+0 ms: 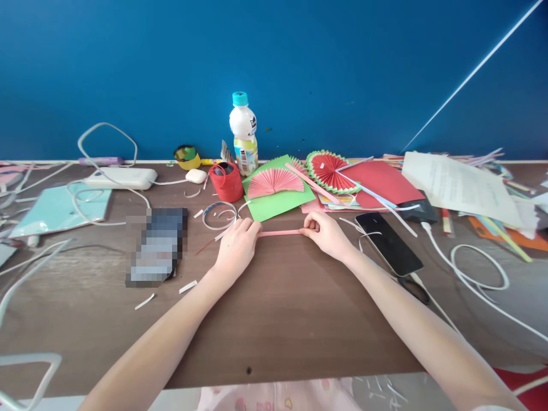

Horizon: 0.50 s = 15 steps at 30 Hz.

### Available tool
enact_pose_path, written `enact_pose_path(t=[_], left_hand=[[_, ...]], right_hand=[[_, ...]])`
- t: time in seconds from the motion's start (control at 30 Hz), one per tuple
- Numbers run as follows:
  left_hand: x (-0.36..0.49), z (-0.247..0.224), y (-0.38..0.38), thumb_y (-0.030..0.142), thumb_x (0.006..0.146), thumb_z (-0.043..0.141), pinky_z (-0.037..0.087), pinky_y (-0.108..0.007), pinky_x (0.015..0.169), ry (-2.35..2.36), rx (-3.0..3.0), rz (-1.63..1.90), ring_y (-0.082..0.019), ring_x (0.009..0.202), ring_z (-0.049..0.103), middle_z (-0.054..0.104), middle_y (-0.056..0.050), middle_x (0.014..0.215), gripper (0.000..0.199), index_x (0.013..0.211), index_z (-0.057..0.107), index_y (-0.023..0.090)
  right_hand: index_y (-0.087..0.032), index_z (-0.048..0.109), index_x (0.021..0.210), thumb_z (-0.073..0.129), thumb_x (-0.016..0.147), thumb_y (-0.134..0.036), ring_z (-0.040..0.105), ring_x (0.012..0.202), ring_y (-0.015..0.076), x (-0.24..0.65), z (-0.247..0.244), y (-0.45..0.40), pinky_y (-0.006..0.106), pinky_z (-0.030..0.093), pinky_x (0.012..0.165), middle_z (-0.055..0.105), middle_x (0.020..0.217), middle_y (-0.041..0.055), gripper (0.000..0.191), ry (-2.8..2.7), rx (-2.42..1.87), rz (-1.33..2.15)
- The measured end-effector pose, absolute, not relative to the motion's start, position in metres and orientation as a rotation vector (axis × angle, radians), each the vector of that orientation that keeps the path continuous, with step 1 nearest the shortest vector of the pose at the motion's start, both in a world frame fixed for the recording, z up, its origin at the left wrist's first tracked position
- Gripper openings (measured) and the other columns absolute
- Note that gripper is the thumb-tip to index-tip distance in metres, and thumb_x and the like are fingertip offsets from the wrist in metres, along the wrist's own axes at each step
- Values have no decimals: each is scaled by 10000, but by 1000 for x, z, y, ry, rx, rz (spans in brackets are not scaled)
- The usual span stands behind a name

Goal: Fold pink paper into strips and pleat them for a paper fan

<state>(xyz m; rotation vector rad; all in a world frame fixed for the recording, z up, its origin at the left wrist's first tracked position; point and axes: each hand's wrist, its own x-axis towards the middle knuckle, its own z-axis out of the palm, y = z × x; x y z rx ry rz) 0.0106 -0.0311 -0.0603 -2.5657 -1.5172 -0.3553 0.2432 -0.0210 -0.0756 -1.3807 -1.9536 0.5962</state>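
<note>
A narrow pink paper strip is stretched level between my two hands, just above or on the brown desk. My left hand is closed on its left end, palm down. My right hand pinches the right end between thumb and fingers. Behind the strip, a pink pleated paper fan lies on green paper. Right of that is a round red pleated fan with a green edge, beside red paper.
A bottle, a red roll and a yellow roll stand near the blue wall. Phones lie left and right, with scissors by the right one. White cables and paper scraps are scattered on both sides.
</note>
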Motion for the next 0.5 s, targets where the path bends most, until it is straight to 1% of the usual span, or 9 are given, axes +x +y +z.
enact_pose_path(t=[0.13, 0.27, 0.33, 0.4, 0.43, 0.5], left_hand=[[10, -59, -33, 90, 846, 381, 395, -319, 677, -1406, -2578, -276, -207, 798, 492, 574, -71, 812, 231, 783, 585, 177], [11, -55, -40, 30, 803, 389, 388, -314, 611, -1383, -2609, -145, -203, 762, 488, 544, -82, 773, 250, 798, 602, 160], [13, -54, -45, 14, 797, 378, 380, -308, 579, -1360, -2603, -92, -198, 750, 488, 537, -77, 768, 304, 935, 610, 153], [15, -53, -49, 22, 812, 355, 367, -298, 540, -1320, -2597, -73, -193, 735, 481, 535, -69, 782, 416, 1147, 547, 175], [16, -54, -50, 32, 820, 348, 361, -291, 524, -1302, -2597, -73, -194, 738, 478, 533, -68, 793, 464, 1229, 494, 196], [17, -55, -52, 51, 825, 355, 358, -276, 504, -1292, -2609, -81, -201, 770, 472, 523, -75, 822, 508, 1293, 437, 231]], right_hand=[[-203, 431, 625, 595, 775, -266, 450, 653, 157, 242, -76, -21, 274, 357, 579, 459, 681, 7, 231, -1978, -1372, 501], [-202, 431, 594, 542, 829, -312, 462, 656, 176, 243, -75, -24, 299, 339, 615, 477, 615, 10, 281, -2039, -1373, 338], [-200, 444, 596, 514, 849, -305, 469, 661, 180, 243, -75, -26, 302, 339, 627, 492, 611, 17, 283, -2073, -1372, 278], [-195, 483, 621, 498, 859, -284, 474, 684, 190, 242, -76, -28, 307, 340, 645, 519, 639, 33, 255, -2138, -1384, 204], [-191, 518, 657, 490, 864, -268, 479, 708, 198, 241, -76, -29, 313, 339, 660, 539, 668, 43, 222, -2179, -1390, 160], [-181, 596, 816, 447, 877, -204, 488, 783, 216, 237, -75, -33, 329, 338, 697, 586, 784, 71, 162, -2261, -1384, 86]])
